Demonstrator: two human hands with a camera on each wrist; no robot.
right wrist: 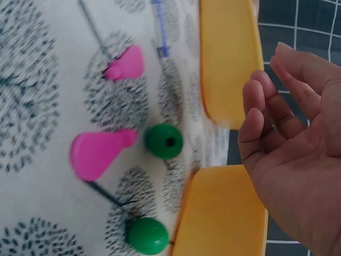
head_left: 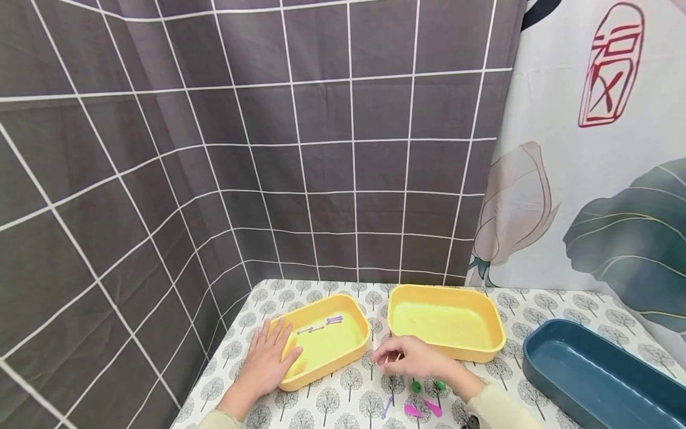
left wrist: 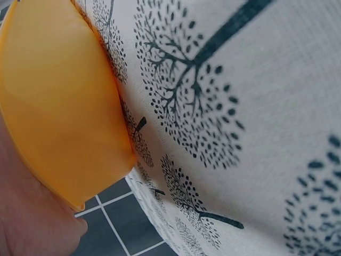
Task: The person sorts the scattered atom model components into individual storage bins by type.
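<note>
My left hand [head_left: 268,360] lies with straight, spread fingers on the left end of a yellow tray [head_left: 351,357]. Several small purple sticks [head_left: 333,320] with knobbed ends lie in that tray. Over the cloth between this tray and a second yellow tray [head_left: 445,325], my right hand [head_left: 415,357] hovers with loosely bent fingers; the right wrist view shows nothing in its grasp. Below it on the cloth are two green beads [right wrist: 164,141], one showing a hole, two pink teardrop-shaped pieces [right wrist: 98,154] and a single purple stick [right wrist: 162,32].
A dark blue tray [head_left: 600,381] stands at the right. Part of a small dark object [head_left: 471,423] shows by the right sleeve. Tree-patterned cloth [head_left: 351,381] covers the table, with a dark checked curtain [head_left: 321,179] behind and to the left.
</note>
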